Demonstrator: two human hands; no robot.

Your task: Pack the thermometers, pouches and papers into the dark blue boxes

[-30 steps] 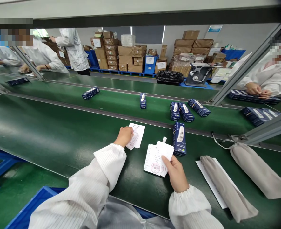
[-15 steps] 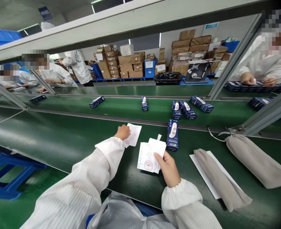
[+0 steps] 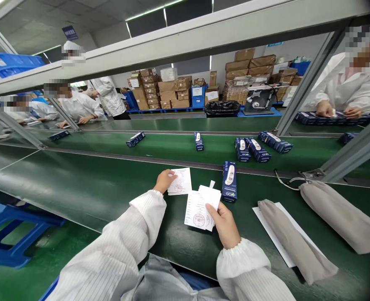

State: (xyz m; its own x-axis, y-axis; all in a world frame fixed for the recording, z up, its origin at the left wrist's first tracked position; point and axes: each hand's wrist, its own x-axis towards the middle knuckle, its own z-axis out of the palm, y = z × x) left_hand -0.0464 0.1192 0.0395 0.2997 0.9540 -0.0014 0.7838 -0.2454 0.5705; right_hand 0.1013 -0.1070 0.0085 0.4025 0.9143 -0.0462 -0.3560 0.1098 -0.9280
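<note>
My left hand pinches the left edge of a small white printed paper slip with a red round stamp; more than one sheet seems to lie there. Nearer to me, my right hand holds several similar stamped paper slips, fanned a little, with the thumb on top. A narrow white strip sticks up behind them. Just beyond the right hand, a dark blue box with a white device pictured on it lies on the green work surface.
Two grey cloth pouches lie at the right, one over a white sheet. Several blue boxes sit on the green belt beyond. A metal post rises at right. Co-workers stand across the line.
My left hand has turned the slip it pinches more upright, and its thumb now shows on top. The right hand keeps its slips. The whole view has shifted slightly.
</note>
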